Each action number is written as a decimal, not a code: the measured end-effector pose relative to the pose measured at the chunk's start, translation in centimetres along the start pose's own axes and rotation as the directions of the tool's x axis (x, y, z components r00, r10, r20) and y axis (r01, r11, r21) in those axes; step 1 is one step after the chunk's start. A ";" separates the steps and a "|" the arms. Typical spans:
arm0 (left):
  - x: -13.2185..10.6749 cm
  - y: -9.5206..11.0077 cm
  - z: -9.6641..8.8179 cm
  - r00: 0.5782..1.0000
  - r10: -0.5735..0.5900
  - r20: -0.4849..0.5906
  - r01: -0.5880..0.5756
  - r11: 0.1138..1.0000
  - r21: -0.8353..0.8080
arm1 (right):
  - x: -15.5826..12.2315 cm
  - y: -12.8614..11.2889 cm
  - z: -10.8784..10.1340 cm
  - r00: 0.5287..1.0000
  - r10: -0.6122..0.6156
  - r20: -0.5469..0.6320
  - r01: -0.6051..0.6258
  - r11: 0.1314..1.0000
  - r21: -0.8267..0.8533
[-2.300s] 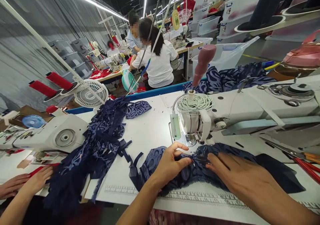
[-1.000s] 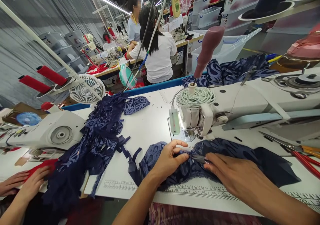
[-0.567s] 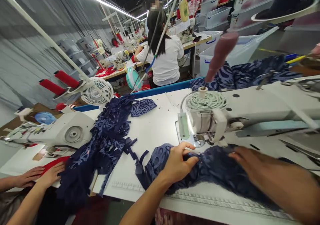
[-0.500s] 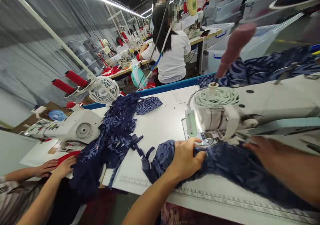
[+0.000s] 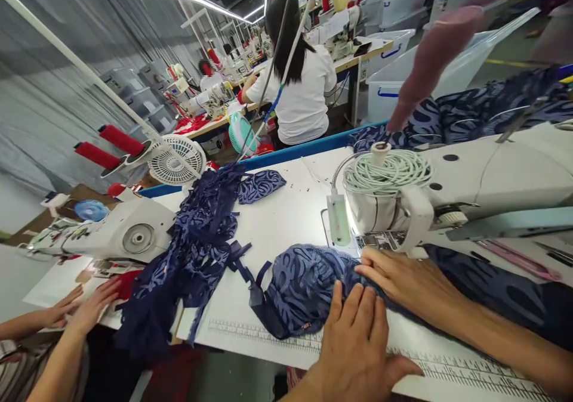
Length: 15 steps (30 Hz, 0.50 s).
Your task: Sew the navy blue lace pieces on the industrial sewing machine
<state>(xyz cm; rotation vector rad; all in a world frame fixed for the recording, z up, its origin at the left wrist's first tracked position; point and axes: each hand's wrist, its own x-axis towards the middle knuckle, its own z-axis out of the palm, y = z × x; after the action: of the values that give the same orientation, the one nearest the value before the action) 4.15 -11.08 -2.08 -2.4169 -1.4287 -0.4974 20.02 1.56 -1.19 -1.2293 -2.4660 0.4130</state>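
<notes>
A navy patterned garment piece (image 5: 298, 283) with a rounded, cup-like shape and dark straps lies on the sewing machine's white table. My left hand (image 5: 358, 324) rests flat on its near edge, fingers stretched out, by the printed ruler. At the sewing machine's (image 5: 385, 235) needle area, my right hand (image 5: 398, 277) has its fingers bent together on the fabric edge. Under my right forearm, more navy fabric (image 5: 496, 294) runs off to the right. The fingertips of my right hand partly hide the fabric near the presser foot.
Navy scraps and straps (image 5: 201, 229) are heaped on the left, beside a second machine (image 5: 134, 229) where another person's hands (image 5: 89, 300) hold red fabric. Pink snips (image 5: 519, 259) lie to the right. Coiled pale cord (image 5: 387, 172) sits on the machine head. A seated person (image 5: 299, 92) works ahead.
My left hand has moved down from the machine to the near edge of the garment and opened flat. My right hand has moved left to the needle area. The rounded piece is now more spread out.
</notes>
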 end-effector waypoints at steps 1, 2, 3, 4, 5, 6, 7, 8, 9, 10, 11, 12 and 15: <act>-0.1 0.1 -0.1 1.000 -0.005 0.023 0.005 1.000 -0.004 | 0.6 -0.1 0.2 0.996 0.067 0.055 -0.068 0.998 0.014; -0.2 0.0 -0.2 0.999 -0.005 0.038 0.006 1.000 -0.008 | 1.1 -0.1 0.3 0.988 0.120 0.093 -0.123 0.992 0.022; -0.2 -0.1 -0.5 0.999 -0.002 0.046 0.002 1.000 -0.011 | 1.5 -0.1 0.4 0.982 0.155 0.111 -0.160 0.987 0.031; -0.1 -0.2 -0.8 0.999 0.004 0.050 -0.003 1.000 -0.011 | 1.8 0.0 0.4 0.978 0.179 0.105 -0.183 0.983 0.030; 0.0 -0.4 -1.0 0.999 0.012 0.052 -0.012 1.000 -0.008 | 1.9 0.0 0.4 0.974 0.203 0.103 -0.208 0.978 0.031; 0.1 -0.5 -1.2 0.998 0.030 0.054 -0.030 1.000 -0.006 | 2.0 -0.1 0.4 0.969 0.224 0.105 -0.229 0.973 0.031; 0.3 -0.8 -1.4 0.997 0.058 0.057 -0.058 0.998 -0.007 | 2.0 -0.2 0.3 0.964 0.242 0.106 -0.247 0.969 0.029; 0.5 -1.0 -1.4 0.994 0.093 0.062 -0.092 0.996 -0.012 | 1.9 -0.3 0.2 0.960 0.257 0.108 -0.261 0.965 0.027; 0.6 -1.2 -1.3 0.990 0.127 0.062 -0.126 0.992 -0.021 | 1.8 -0.3 0.1 0.957 0.269 0.112 -0.273 0.962 0.024; 0.7 -1.3 -1.2 0.986 0.154 0.056 -0.152 0.988 -0.036 | 1.8 -0.4 0.0 0.953 0.279 0.119 -0.283 0.959 0.021; 0.8 -1.5 -1.0 0.985 0.169 0.044 -0.167 0.984 -0.055 | 1.7 -0.5 -0.1 0.950 0.285 0.127 -0.290 0.957 0.020; 0.8 -1.6 -0.9 0.985 0.170 0.032 -0.167 0.983 -0.073 | 1.8 -0.5 -0.2 0.947 0.292 0.135 -0.297 0.955 0.018; 0.7 -1.7 -0.7 0.990 0.142 0.021 -0.139 0.985 -0.105 | 2.1 -0.3 0.0 0.939 0.309 0.148 -0.314 0.949 0.011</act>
<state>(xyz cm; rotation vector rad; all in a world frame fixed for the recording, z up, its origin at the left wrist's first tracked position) 2.90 -10.02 -0.99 -2.5935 -1.2611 -0.5168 18.63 3.10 -0.73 -1.6360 -2.3690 0.6457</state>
